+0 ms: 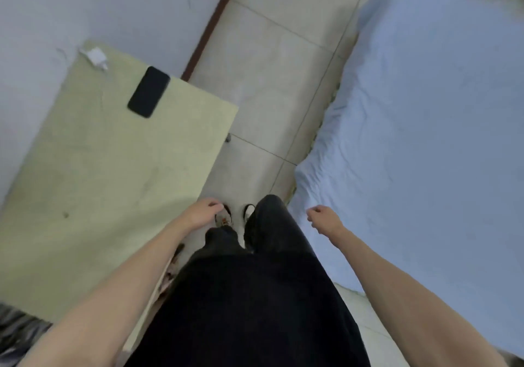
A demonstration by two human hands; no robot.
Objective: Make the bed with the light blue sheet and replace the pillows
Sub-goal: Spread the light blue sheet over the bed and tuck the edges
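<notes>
A: Light blue sheet [425,111] covers the mattress, right of frame, creased along the near edge. No pillows seen.

B: Left hand [202,213] and right hand [321,216] loosely curled, empty. Blurred, perhaps walking; creases may stay if unsmoothed.

No writing, label, brand, number or sign is showing legibly anywhere in this view. The dark phone [148,92] lying on the pale yellow surface [85,168] is showing only a blank black face, and the small white charger [95,57] near the surface's far corner is appearing too blurred to reveal any marking. The light blue sheet [425,125] covering the bed is showing plain fabric with no print or tag.
</notes>
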